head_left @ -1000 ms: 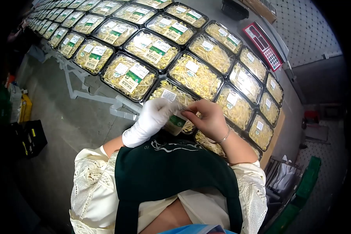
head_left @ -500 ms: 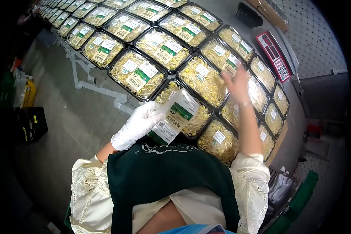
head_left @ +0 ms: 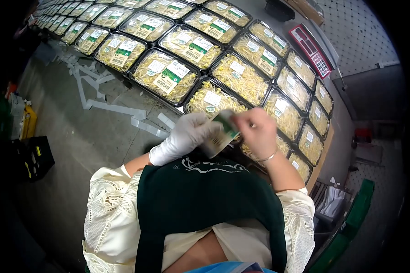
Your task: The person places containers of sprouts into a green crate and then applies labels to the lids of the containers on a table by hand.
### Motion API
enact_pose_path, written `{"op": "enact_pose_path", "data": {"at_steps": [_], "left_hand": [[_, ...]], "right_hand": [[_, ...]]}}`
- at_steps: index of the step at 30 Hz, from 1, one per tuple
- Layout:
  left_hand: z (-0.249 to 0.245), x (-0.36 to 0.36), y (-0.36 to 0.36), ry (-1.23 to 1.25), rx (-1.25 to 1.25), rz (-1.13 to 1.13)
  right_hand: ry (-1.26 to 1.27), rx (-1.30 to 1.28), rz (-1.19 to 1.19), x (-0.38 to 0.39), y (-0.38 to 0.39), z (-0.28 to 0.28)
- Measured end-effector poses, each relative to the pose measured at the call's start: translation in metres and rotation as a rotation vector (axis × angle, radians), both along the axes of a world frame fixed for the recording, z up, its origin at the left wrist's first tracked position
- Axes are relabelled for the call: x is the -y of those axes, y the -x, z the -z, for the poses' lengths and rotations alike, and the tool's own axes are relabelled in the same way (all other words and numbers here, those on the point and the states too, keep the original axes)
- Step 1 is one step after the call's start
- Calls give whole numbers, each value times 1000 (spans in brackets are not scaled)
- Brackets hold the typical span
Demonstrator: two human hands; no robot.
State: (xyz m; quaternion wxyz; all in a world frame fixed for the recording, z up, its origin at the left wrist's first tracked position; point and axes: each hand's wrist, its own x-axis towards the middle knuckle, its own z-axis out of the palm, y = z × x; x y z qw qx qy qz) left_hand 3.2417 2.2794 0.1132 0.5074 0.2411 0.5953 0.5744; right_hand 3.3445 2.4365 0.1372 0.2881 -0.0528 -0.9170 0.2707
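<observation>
My left hand point(head_left: 184, 136), in a white glove, is closed on a green and beige label strip point(head_left: 221, 136), held just above the apron. Bare and with a bracelet at the wrist, my right hand point(head_left: 258, 134) pinches the upper right end of the same strip, which is blurred. Behind the hands, a tray of bean sprouts point(head_left: 212, 98) bears only a small white label. Beside it, another sprout tray point(head_left: 241, 77) also has just a white label. To the left, a tray point(head_left: 165, 76) carries a green and beige label as well.
Rows of packed sprout trays point(head_left: 193, 45) stretch to the upper left. A red and white scale point(head_left: 312, 51) stands at the right, near a black empty tray point(head_left: 280, 10). A black crate point(head_left: 34, 157) and white strips point(head_left: 116, 108) lie on the floor at left.
My right hand has come back from the trays to the label strip by my left hand. A tray further right now bears a green label. The strip has turned and bent.
</observation>
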Motion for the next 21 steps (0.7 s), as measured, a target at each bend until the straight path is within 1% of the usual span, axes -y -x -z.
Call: {"op": "enact_pose_path", "data": {"at_steps": [1, 2, 3, 4, 5, 6, 7, 8, 9, 10, 11, 12, 13, 14, 15, 16, 17, 18, 19, 20, 21], "left_hand": [[2, 2, 0, -5, -48, 23], [3, 4, 2, -5, -44, 28], [3, 9, 5, 33, -214, 33], [4, 14, 9, 70, -386, 33], [11, 23, 18, 88, -232, 4], [20, 29, 25, 166, -131, -46], [23, 35, 30, 168, -107, -61], [25, 38, 32, 169, -81, -76], [26, 40, 31, 169, -78, -78], [24, 42, 29, 114, -12, -109], [23, 44, 28, 62, 52, -140], [23, 45, 25, 70, 55, -139], [21, 42, 24, 26, 114, -126], [19, 40, 22, -20, 174, -112], [20, 40, 22, -105, 116, -83], [19, 41, 26, -104, 118, -76], [17, 42, 34, 25, 18, 51], [15, 43, 38, 154, -82, 176], [12, 40, 34, -191, -206, 128], [3, 37, 28, -191, -206, 134], [-9, 34, 20, -142, -26, 70]], "right_hand": [[3, 17, 139, -11, 4, -2], [101, 199, 306, -27, 11, -17], [168, 195, 323, -55, 20, -11], [72, 304, 352, -80, 28, -7], [17, 416, 419, -94, 36, 7], [16, 415, 418, -101, 41, 32], [-225, 389, 402, -105, 44, 59], [-467, 359, 380, -101, 48, 66], [-381, 467, 438, -98, 46, 70], [-384, 468, 432, -95, 43, 73], [-508, 343, 528, -81, 41, 65], [-624, 218, 628, -69, 34, 57], [-204, 301, 401, -62, 27, 48], [341, 341, 168, -44, 19, 43], [842, 359, -195, -23, 14, 27], [717, 448, -241, -1, 9, 12], [427, 436, -218, 16, 5, -2], [286, 338, -139, 28, 3, 3], [287, 398, -159, 34, 2, 0], [289, 458, -179, 40, 1, -3], [302, 407, -187, 48, 1, -2]]}}
